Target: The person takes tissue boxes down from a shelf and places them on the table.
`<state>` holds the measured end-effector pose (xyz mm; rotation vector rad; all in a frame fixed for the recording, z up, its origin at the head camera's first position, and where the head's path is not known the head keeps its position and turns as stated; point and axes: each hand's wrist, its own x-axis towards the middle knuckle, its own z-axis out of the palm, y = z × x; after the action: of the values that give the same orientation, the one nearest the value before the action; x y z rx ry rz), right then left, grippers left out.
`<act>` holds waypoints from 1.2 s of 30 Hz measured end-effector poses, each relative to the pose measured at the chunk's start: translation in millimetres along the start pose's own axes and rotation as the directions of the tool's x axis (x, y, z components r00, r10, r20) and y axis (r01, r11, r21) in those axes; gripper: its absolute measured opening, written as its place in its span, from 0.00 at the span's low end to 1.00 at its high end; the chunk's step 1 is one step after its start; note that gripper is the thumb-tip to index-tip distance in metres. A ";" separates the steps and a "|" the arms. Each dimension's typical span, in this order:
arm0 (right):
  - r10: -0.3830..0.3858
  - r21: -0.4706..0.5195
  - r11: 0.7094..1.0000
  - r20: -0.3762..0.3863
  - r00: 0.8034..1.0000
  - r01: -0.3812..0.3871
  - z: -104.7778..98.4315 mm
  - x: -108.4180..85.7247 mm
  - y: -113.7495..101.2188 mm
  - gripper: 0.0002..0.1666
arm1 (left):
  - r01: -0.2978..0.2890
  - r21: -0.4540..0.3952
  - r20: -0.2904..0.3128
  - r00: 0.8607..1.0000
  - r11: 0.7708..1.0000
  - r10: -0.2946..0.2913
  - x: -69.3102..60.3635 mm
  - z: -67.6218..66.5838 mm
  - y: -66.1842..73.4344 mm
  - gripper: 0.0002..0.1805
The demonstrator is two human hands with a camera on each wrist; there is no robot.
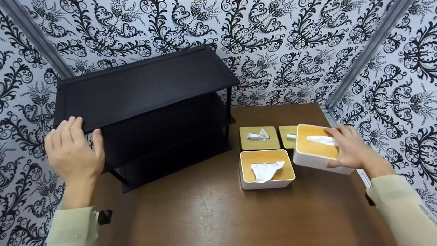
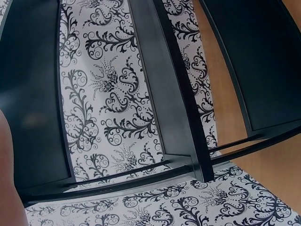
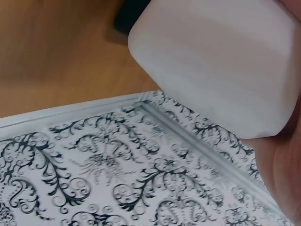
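Observation:
In the head view, my right hand [image 1: 351, 148] grips a white tissue box [image 1: 317, 165] with a wood-coloured lid by its right end, thumb in front and fingers behind. The right wrist view shows the white underside of this tissue box, tilted above the table. My left hand [image 1: 73, 150] rests on the near left corner of a black shelf [image 1: 146, 85], its fingers laid straight over the top board. A second white tissue box [image 1: 266, 185] stands on the table, a tissue sticking out. Behind it are two dark-sided tissue boxes [image 1: 259, 141], the right one partly hidden by the held box.
The brown table [image 1: 205, 212] carries the shelf and boxes. In the left wrist view, the shelf's boards [image 2: 268, 61] are joined by thin bars at the end. Patterned walls [image 1: 266, 51] enclose the back and sides, with a metal rail [image 1: 368, 51] at the right corner.

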<state>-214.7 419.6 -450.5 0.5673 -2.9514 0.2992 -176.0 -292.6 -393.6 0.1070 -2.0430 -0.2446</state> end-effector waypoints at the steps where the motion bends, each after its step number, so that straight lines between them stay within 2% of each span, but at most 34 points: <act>1: -0.007 -0.013 1.000 -0.001 1.000 0.007 1.5 -2.7 2.2 0.70 | -0.001 -0.001 -0.002 1.000 1.000 0.001 0.3 -0.2 0.3 0.33; 8: -0.026 -0.043 0.999 0.019 0.999 0.027 19.0 -17.4 11.1 0.69 | -0.001 -0.002 -0.023 1.000 1.000 0.001 1.4 -2.2 2.2 0.32; 21: -0.062 -0.051 0.997 0.063 0.996 0.065 67.8 -22.9 17.5 0.67 | 0.009 0.001 0.013 1.000 1.000 -0.009 0.2 -2.1 2.2 0.33; 29: -0.012 -0.106 0.994 0.134 0.991 0.027 77.6 -20.9 22.1 0.71 | 0.015 0.012 0.026 1.000 1.000 -0.016 0.0 -2.4 1.7 0.34; 36: 0.007 -0.119 0.993 0.223 0.975 0.020 83.1 -20.6 21.7 0.72 | 0.011 0.029 0.039 0.999 1.000 -0.013 -0.1 -2.6 2.6 0.34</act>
<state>-210.6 428.7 -538.2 0.6321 -3.1535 0.0585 -173.6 -290.3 -391.9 0.1335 -2.0863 -0.2261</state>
